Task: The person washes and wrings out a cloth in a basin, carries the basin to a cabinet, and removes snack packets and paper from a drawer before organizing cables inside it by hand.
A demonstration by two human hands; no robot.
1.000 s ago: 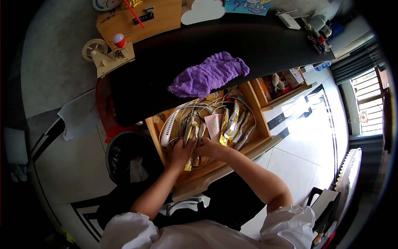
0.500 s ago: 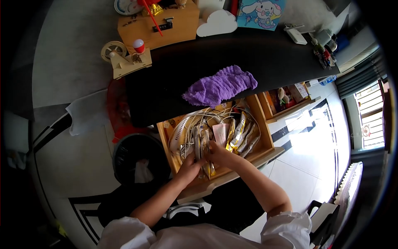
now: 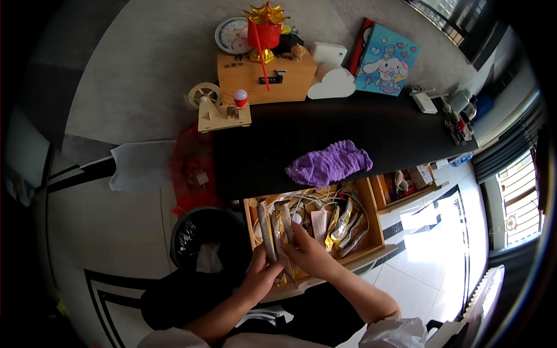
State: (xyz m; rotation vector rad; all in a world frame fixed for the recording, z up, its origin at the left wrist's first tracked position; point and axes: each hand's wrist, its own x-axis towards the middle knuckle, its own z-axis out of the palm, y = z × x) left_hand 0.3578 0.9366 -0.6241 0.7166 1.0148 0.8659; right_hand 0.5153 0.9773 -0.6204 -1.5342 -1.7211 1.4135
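Note:
Several long, narrow silver-and-yellow packets (image 3: 267, 232) stand bunched between my hands above the open wooden drawer (image 3: 377, 223). My left hand (image 3: 262, 275) is closed around their lower left side, its thumb across them. From the right, my right hand (image 3: 308, 253) grips the packets at that side, fingers bent around them. What the packets contain does not show. Inside the drawer, a pale pink paper slip (image 3: 319, 225) lies right of my right hand. More yellow-and-silver packets (image 3: 342, 223) and coiled white cables (image 3: 301, 200) are beyond it.
A purple cloth (image 3: 331, 164) lies on the black desktop (image 3: 261, 156) above the drawer. Left of the drawer stands a lined black bin (image 3: 191, 232). A second open drawer (image 3: 406, 200) is at the right. A wooden box (image 3: 290, 81) and wooden model (image 3: 223, 119) stand at the back.
The view has tilted up, showing more of the desk's back. My hands have raised the bunched packets, and the left one now leans apart from the others.

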